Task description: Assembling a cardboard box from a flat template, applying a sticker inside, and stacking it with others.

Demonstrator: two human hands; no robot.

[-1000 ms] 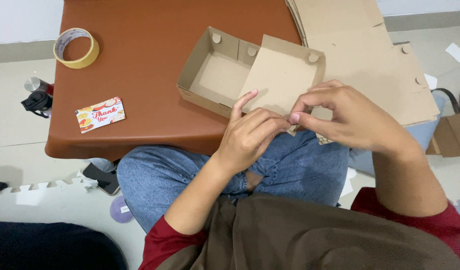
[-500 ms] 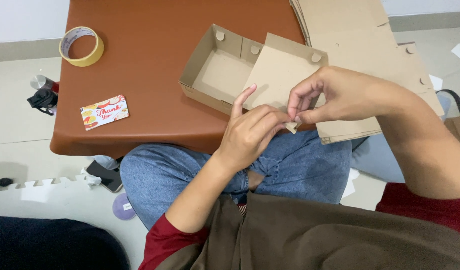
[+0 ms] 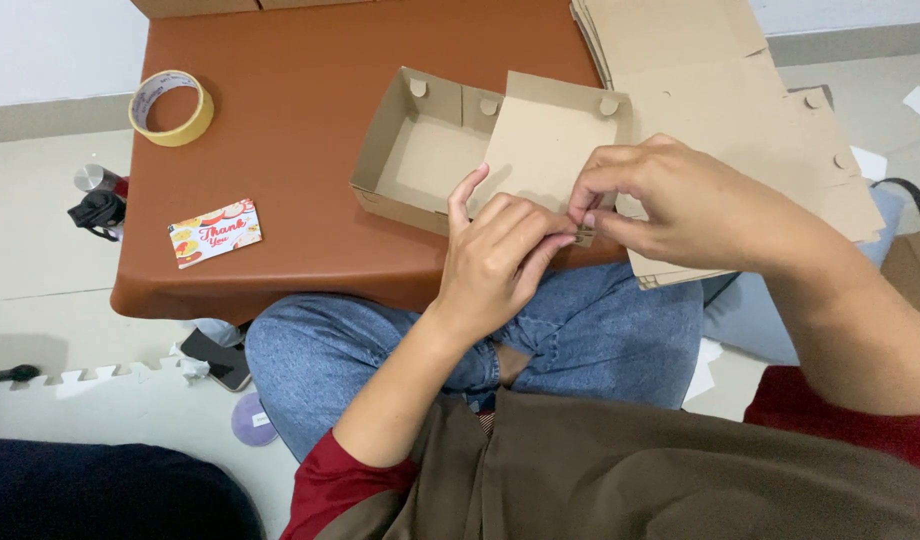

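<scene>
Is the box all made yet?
Not yet. The tray half of the box already stands folded, walls up, on the brown table. The left hand and right hand are pinching the near edge of the lid flap, which is open. A stack of flat cardboard sheets lies unfolded beside it.
</scene>
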